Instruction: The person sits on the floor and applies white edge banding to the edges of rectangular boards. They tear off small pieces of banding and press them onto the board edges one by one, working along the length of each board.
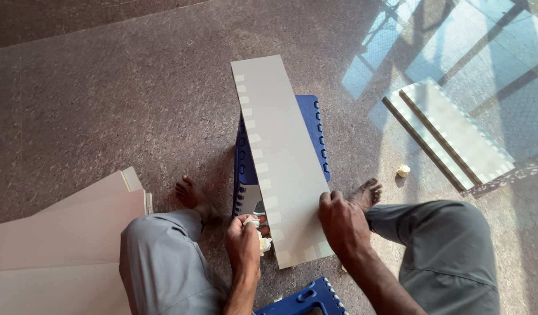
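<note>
A long grey panel [280, 151] with pale tape squares along its left edge lies across a blue plastic stool [311, 125]. My right hand [341, 220] presses on the panel's near right edge and holds it down. At the panel's near left edge my left hand [243, 240] is closed around a crumpled wad of pale tape [264, 244]. Both my bare feet rest on the floor on either side of the stool.
Several beige panels [65, 233] are stacked on the floor at the left. More taped panels [450, 134] lie at the right in a sunlit patch. A small tape ball [403, 170] sits near them. A second blue stool [304, 298] is under me.
</note>
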